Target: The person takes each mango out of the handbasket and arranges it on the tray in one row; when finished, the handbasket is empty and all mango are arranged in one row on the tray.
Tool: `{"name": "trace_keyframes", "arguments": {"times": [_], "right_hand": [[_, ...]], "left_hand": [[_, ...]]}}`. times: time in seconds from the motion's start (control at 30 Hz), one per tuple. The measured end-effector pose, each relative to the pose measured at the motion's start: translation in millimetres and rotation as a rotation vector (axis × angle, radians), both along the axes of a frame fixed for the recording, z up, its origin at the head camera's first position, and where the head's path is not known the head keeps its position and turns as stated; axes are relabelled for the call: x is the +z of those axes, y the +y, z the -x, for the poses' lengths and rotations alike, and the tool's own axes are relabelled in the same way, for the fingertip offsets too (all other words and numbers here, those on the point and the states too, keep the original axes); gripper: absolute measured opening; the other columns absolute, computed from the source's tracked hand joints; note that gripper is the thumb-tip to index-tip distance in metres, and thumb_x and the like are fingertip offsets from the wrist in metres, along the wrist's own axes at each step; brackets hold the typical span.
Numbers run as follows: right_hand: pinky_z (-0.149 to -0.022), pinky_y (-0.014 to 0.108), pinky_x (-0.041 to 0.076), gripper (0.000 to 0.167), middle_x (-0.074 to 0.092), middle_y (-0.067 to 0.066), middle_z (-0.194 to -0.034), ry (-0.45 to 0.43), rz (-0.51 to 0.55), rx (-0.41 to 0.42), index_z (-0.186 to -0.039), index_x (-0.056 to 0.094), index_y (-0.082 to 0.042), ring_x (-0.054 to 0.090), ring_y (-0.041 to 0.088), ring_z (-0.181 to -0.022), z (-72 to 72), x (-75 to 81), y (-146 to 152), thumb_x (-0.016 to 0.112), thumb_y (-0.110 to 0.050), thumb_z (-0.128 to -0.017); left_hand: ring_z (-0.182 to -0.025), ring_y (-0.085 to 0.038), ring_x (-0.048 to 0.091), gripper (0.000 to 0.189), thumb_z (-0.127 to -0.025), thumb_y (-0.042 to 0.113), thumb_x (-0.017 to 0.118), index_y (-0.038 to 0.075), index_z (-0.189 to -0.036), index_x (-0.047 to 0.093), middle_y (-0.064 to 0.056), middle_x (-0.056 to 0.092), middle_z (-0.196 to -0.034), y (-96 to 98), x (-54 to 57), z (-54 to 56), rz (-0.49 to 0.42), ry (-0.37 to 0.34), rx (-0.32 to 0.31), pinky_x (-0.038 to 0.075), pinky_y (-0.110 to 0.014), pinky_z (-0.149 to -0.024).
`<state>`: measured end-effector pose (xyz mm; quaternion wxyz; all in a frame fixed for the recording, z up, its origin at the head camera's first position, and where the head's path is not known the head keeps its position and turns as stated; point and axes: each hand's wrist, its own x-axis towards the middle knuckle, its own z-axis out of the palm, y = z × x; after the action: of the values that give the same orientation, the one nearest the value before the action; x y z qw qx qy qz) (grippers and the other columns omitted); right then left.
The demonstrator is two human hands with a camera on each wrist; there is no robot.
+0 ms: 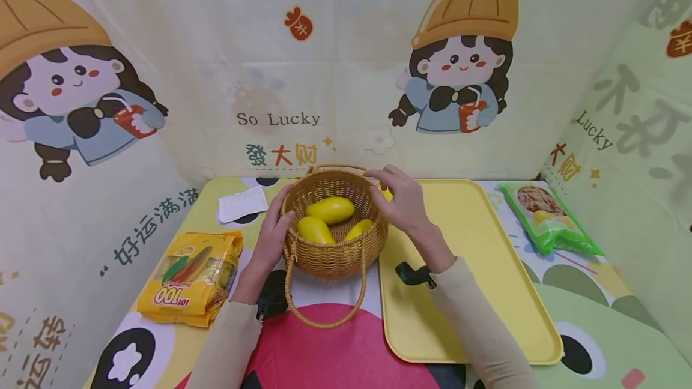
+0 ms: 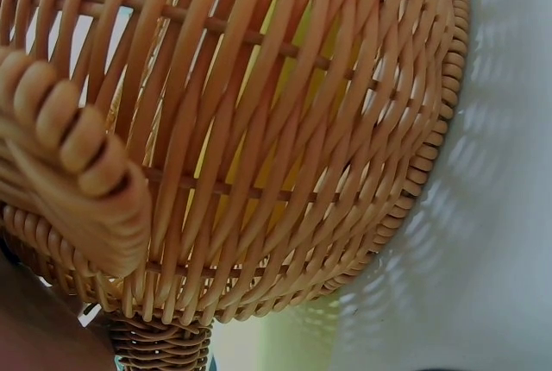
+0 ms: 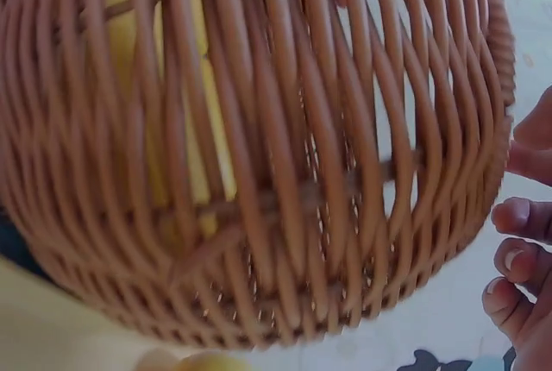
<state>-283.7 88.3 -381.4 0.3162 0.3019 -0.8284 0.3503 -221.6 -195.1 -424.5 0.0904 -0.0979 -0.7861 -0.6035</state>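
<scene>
A round wicker basket [image 1: 335,257] stands at the centre in the head view, its mouth tilted toward me. Inside lie three yellow mangoes [image 1: 330,210]. My left hand [image 1: 274,230] holds the basket's left side, with the thumb up by the rim. At the right rim, my right hand [image 1: 402,200] has its thumb and fingers bent around another mango [image 1: 387,191], mostly hidden by the hand. Both wrist views are filled by wickerwork [image 2: 285,129], with yellow showing through its gaps. A yellow patch [image 3: 216,362] shows at the bottom of the right wrist view.
A yellow tray [image 1: 486,293] lies right of the basket, under the right forearm. Beyond it is a green food packet [image 1: 546,215]. On the left are a yellow snack bag [image 1: 191,278] and a white packet [image 1: 242,204]. One basket handle [image 1: 324,324] hangs toward me.
</scene>
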Motion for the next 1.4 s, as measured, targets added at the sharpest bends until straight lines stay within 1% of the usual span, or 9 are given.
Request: {"name": "trace_keyframes", "arguments": {"times": [0.13, 0.33, 0.6, 0.73, 0.97, 1.03, 1.17, 1.27, 1.4], "right_hand": [[-0.051, 0.025, 0.032, 0.026, 0.055, 0.002, -0.076, 0.006, -0.045, 0.041, -0.108, 0.075, -0.014, 0.047, 0.016, -0.063, -0.8, 4.8, -10, 0.06, -0.021, -0.088], [-0.056, 0.025, 0.041, 0.025, 0.063, -0.001, -0.085, -0.003, -0.182, 0.101, -0.106, 0.075, -0.017, 0.05, 0.012, -0.067, -3.1, 12.6, -28, 0.06, -0.024, -0.088], [-0.056, 0.024, 0.038, 0.029, 0.065, -0.002, -0.091, -0.121, -0.389, 0.143, -0.112, 0.075, -0.02, 0.049, 0.01, -0.067, -4.2, 17.0, -40, 0.06, -0.026, -0.087], [-0.054, 0.023, 0.039, 0.032, 0.067, -0.003, -0.098, -0.213, -0.547, 0.202, -0.118, 0.072, -0.022, 0.049, 0.01, -0.062, -2.3, 21.3, -44, 0.059, -0.027, -0.089], [-0.072, 0.028, 0.049, 0.032, 0.069, 0.0, -0.101, -0.424, -0.756, 0.364, -0.12, 0.072, -0.017, 0.057, 0.013, -0.085, 4.9, 31.7, -47, 0.066, -0.021, -0.089], [-0.075, 0.03, 0.05, 0.033, 0.07, 0.001, -0.103, -0.462, -0.799, 0.394, -0.122, 0.071, -0.017, 0.059, 0.014, -0.088, 7.4, 33.0, -48, 0.068, -0.021, -0.089], [-0.081, 0.034, 0.051, 0.037, 0.071, 0.005, -0.109, -0.543, -0.862, 0.431, -0.125, 0.069, -0.017, 0.059, 0.016, -0.091, 11.2, 34.5, -50, 0.067, -0.017, -0.088], [-0.089, 0.036, 0.051, 0.043, 0.07, 0.004, -0.117, -0.621, -0.909, 0.441, -0.13, 0.066, -0.018, 0.059, 0.016, -0.098, 12.6, 36.5, -52, 0.064, -0.013, -0.088], [-0.1, 0.037, 0.047, 0.045, 0.065, 0.001, -0.127, -0.763, -0.993, 0.434, -0.134, 0.063, -0.019, 0.054, 0.018, -0.107, 13.6, 39.0, -56, 0.061, -0.011, -0.09]], "left_hand": [[-0.151, -0.027, 0.026, 0.056, -0.104, 0.019, 0.038, 0.033, -0.157, 0.026, 0.003, 0.024, -0.164, -2.0, -9.4, 4.4, 0.003, 0.012, 0.015, 0.027, -0.056, -0.12], [-0.15, -0.026, 0.028, 0.055, -0.103, 0.021, 0.039, 0.035, -0.155, 0.028, 0.004, 0.026, -0.163, -1.3, -10.2, 4.7, -0.001, 0.029, 0.022, 0.028, -0.057, -0.119], [-0.15, -0.024, 0.027, 0.055, -0.104, 0.021, 0.039, 0.033, -0.156, 0.029, 0.004, 0.027, -0.163, -0.6, -9.5, 5.1, 0.004, 0.03, 0.018, 0.028, -0.056, -0.12], [-0.149, -0.024, 0.028, 0.054, -0.103, 0.021, 0.039, 0.034, -0.155, 0.029, 0.005, 0.027, -0.162, -1.0, -8.9, 3.8, 0.001, 0.024, 0.026, 0.029, -0.057, -0.119], [-0.15, -0.024, 0.028, 0.054, -0.104, 0.021, 0.039, 0.034, -0.155, 0.028, 0.005, 0.027, -0.163, -1.9, -7.0, 3.0, 0.003, 0.026, 0.022, 0.029, -0.056, -0.119], [-0.15, -0.026, 0.027, 0.056, -0.104, 0.019, 0.038, 0.029, -0.157, 0.027, 0.001, 0.026, -0.164, 0.0, 2.4, -2.1, 0.011, 0.011, 0.02, 0.028, -0.056, -0.12], [-0.151, -0.028, 0.024, 0.057, -0.103, 0.016, 0.038, 0.024, -0.158, 0.024, -0.002, 0.023, -0.165, 0.3, 5.9, -1.8, 0.014, -0.009, 0.011, 0.026, -0.056, -0.121], [-0.151, -0.026, 0.025, 0.056, -0.104, 0.018, 0.038, 0.03, -0.157, 0.026, 0.002, 0.024, -0.164, -2.2, -4.2, 4.8, 0.011, 0.006, 0.017, 0.026, -0.056, -0.121], [-0.151, -0.022, 0.025, 0.055, -0.104, 0.022, 0.039, 0.036, -0.155, 0.028, 0.007, 0.026, -0.163, -3.2, -8.8, 5.9, 0.019, 0.025, 0.032, 0.026, -0.055, -0.121]]}}
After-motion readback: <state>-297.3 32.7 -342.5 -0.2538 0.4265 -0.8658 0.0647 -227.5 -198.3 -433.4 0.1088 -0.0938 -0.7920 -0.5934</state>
